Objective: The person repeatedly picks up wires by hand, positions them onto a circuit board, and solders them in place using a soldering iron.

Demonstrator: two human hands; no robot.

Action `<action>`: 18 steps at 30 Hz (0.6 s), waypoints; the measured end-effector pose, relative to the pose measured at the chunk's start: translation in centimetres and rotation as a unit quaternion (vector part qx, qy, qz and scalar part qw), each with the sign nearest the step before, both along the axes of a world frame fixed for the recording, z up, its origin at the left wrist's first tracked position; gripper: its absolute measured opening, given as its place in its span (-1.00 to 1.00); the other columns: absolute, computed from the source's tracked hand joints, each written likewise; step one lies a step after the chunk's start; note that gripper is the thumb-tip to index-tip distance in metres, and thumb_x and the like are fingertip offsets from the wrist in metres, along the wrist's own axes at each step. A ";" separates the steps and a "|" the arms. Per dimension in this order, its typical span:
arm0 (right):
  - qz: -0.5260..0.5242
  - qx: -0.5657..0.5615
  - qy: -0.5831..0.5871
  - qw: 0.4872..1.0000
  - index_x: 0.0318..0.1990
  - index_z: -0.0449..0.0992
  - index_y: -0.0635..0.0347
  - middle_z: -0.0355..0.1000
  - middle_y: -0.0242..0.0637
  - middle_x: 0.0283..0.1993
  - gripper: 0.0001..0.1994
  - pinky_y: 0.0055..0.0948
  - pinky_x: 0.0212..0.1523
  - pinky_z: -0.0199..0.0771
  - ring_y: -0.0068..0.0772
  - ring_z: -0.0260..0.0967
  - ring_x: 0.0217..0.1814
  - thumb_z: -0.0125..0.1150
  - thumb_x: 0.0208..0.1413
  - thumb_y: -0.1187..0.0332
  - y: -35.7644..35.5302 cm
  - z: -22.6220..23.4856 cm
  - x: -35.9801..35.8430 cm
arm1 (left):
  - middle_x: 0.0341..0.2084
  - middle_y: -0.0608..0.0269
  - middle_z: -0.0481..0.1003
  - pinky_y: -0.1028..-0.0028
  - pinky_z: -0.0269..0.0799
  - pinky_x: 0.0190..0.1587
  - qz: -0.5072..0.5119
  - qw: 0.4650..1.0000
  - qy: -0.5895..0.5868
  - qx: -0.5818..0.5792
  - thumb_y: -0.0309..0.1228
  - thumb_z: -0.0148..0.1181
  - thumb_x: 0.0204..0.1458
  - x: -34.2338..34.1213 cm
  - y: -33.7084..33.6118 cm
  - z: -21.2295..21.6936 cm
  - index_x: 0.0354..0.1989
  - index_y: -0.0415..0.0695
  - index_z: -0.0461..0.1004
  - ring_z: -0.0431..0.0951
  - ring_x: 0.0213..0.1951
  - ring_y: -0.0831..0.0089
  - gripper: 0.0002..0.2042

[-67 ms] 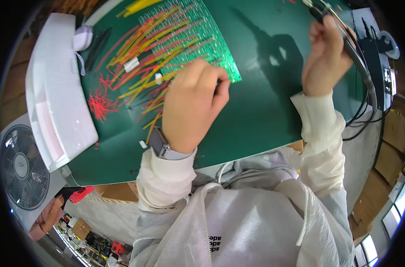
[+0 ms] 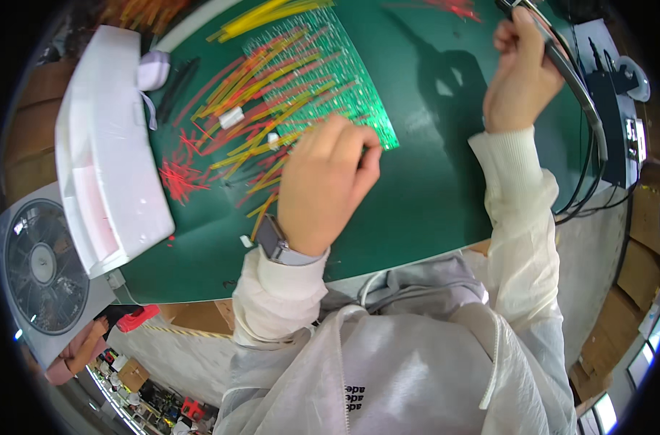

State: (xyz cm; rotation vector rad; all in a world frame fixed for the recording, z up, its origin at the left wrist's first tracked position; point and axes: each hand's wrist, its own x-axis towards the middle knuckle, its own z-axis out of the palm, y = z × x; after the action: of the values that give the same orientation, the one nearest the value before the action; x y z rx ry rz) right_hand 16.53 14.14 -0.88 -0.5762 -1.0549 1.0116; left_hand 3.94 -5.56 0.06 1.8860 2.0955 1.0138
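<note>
My left hand (image 2: pixel 326 185), a watch (image 2: pixel 272 238) on its wrist, rests over the near end of the green circuit board panel (image 2: pixel 377 116). Its fingers are curled closed, and whatever they pinch is hidden. Red and yellow wires (image 2: pixel 283 101) fan out across the panel toward the left. At the upper right my right hand (image 2: pixel 522 83) is raised above the table, wrapped round a black corded hand tool (image 2: pixel 515 6) whose tip lies outside the picture. A thick grey cable (image 2: pixel 580 90) runs down past that hand.
A white foam tray (image 2: pixel 113 145) stands along the left edge, beside a pile of short red wires (image 2: pixel 179 177). More yellow wires (image 2: pixel 265 18) and red wires (image 2: pixel 453 7) lie at the far side. A black box (image 2: pixel 609 123) is at right. A fan (image 2: pixel 44 264) stands left.
The whole view has shifted, so the table's contents sit lower and further right. Against the table, my right hand has moved away from me and left with the tool. My left hand stays closed.
</note>
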 end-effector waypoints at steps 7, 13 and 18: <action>-0.080 -0.010 -0.026 0.996 -0.21 0.33 0.29 0.40 -0.31 -0.41 -0.72 -0.64 -0.40 0.36 -0.60 0.35 -0.43 0.29 -0.01 0.43 2.2 0.3 -3.7 | -0.50 0.18 0.36 0.30 0.32 -0.39 -0.019 1.000 -0.016 -0.015 -0.58 0.22 -0.18 0.4 -0.3 0.8 -0.41 -0.15 0.36 0.41 -0.43 0.18 -0.83; -0.088 -0.044 -0.012 0.995 -0.24 0.36 0.27 0.37 -0.39 -0.37 -0.75 -0.67 -0.38 0.29 -0.70 0.25 -0.42 0.30 -0.01 0.42 2.5 0.9 -2.9 | -0.45 0.20 0.40 0.48 0.40 -0.43 -0.014 1.000 -0.012 -0.005 -0.65 0.21 -0.12 0.8 -0.3 1.4 -0.36 -0.22 0.44 0.42 -0.44 0.37 -0.85; -0.117 -0.024 -0.051 0.992 -0.24 0.37 0.24 0.38 -0.41 -0.39 -0.76 -0.64 -0.39 0.28 -0.68 0.22 -0.45 0.30 -0.01 0.40 3.0 0.7 -2.7 | -0.33 0.14 0.44 0.31 0.34 -0.18 0.014 0.999 -0.007 -0.031 -0.54 0.23 -0.09 0.5 -0.6 3.6 -0.25 -0.16 0.44 0.44 -0.26 0.18 -0.80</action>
State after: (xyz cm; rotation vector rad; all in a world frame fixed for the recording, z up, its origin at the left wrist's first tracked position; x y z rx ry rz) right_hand 13.80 17.17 -0.23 -0.7787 -1.0271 0.8101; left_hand 4.42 -6.13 3.71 1.8210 2.1251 0.9539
